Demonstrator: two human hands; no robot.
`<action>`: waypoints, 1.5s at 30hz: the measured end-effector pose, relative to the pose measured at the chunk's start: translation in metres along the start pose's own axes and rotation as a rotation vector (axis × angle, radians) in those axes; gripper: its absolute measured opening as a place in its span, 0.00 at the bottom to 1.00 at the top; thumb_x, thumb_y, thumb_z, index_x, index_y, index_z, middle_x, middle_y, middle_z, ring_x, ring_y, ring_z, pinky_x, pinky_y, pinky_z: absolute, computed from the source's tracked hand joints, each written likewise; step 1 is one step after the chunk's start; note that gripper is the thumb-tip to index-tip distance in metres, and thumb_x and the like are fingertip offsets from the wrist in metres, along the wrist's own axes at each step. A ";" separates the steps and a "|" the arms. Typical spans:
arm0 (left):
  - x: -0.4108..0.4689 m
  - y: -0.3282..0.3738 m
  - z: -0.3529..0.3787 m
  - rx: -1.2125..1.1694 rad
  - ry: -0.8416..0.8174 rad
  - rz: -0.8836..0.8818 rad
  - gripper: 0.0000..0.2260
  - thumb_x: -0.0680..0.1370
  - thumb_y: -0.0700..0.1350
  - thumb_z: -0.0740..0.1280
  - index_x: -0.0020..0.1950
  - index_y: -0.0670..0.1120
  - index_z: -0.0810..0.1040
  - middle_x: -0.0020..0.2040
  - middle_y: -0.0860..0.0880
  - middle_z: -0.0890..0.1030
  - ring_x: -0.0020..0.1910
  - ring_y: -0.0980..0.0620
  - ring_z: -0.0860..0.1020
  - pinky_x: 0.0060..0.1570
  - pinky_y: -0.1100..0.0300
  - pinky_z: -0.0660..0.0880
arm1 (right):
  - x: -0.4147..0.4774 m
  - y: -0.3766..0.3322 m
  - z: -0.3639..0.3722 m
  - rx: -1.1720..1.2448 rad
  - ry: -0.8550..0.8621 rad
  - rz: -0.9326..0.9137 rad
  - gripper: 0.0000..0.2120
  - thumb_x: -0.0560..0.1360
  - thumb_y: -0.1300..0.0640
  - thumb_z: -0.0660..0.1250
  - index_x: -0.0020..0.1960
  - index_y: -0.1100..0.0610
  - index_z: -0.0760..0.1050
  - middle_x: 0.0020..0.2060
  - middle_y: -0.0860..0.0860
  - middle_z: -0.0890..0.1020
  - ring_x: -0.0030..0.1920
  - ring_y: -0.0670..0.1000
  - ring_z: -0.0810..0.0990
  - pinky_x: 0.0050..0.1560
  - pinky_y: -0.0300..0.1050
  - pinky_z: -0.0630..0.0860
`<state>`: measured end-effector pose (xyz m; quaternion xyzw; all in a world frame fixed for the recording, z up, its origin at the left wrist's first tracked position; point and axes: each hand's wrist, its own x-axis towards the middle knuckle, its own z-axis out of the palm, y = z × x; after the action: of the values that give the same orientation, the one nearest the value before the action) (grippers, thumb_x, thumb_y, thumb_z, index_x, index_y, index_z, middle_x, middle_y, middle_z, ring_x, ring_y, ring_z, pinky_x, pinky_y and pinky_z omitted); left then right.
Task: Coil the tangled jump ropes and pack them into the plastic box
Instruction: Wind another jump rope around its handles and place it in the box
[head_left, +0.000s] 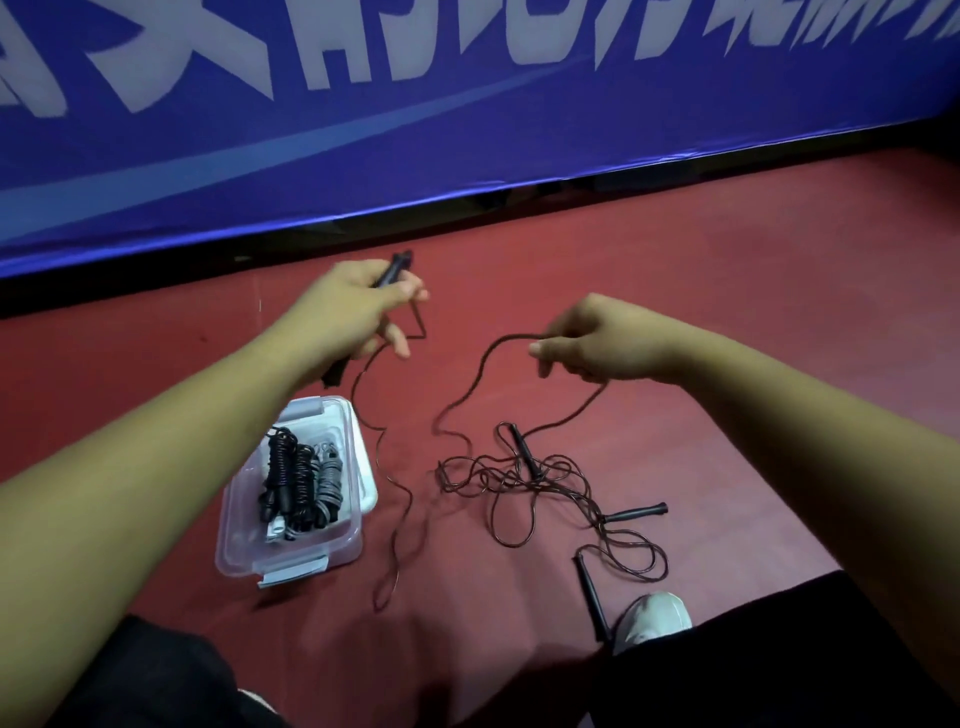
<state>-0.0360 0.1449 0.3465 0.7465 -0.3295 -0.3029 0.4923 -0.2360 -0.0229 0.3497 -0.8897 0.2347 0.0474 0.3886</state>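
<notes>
**Cord stretched between two hands, tangle lying under the right**

The left hand (358, 306) is gripping a black handle (396, 267), its fingers (397, 343) curling round it. The handle's long axis is slanting from far-right to near-left across the palm. The right hand (597, 345) is pinching the cord (485, 358) between thumb and fingertips, well apart from the left and about level with it. From that pinch the cord is dropping on both sides into the tangle (519, 480), which is lying on the floor (727, 312) nearer the person, below the right hand, with three loose handles (634, 512) in and around it. Another run of cord is hanging from the held handle and trailing down just beside the box (291, 558). The box is sitting open on the floor under the left forearm, left of the tangle, already holding several coils (296, 478). Winding seems to be starting: the right hand is nearer the slack and would be feeding it leftward, wrapping along the handle's axis
</notes>
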 end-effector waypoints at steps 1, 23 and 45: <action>-0.009 0.009 0.011 -0.035 -0.086 0.024 0.06 0.84 0.39 0.59 0.56 0.40 0.75 0.57 0.46 0.82 0.23 0.52 0.79 0.17 0.69 0.57 | 0.001 -0.013 0.004 -0.040 -0.001 -0.046 0.15 0.80 0.50 0.67 0.42 0.58 0.84 0.29 0.51 0.72 0.29 0.50 0.70 0.30 0.41 0.68; 0.003 -0.015 -0.022 0.330 0.241 -0.046 0.08 0.82 0.41 0.61 0.59 0.42 0.76 0.52 0.44 0.81 0.33 0.46 0.85 0.19 0.66 0.64 | -0.003 0.005 -0.022 0.056 0.093 -0.068 0.10 0.78 0.54 0.70 0.41 0.59 0.83 0.25 0.51 0.74 0.27 0.48 0.70 0.29 0.37 0.67; 0.010 -0.005 -0.051 0.137 0.274 -0.098 0.09 0.83 0.41 0.60 0.43 0.45 0.71 0.41 0.45 0.79 0.21 0.57 0.79 0.16 0.67 0.61 | -0.001 0.047 -0.012 0.126 0.062 0.077 0.10 0.80 0.58 0.67 0.45 0.63 0.83 0.26 0.54 0.78 0.28 0.51 0.75 0.34 0.44 0.71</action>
<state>0.0111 0.1658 0.3574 0.8278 -0.2423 -0.1985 0.4654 -0.2600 -0.0589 0.3268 -0.8549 0.2832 0.0198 0.4343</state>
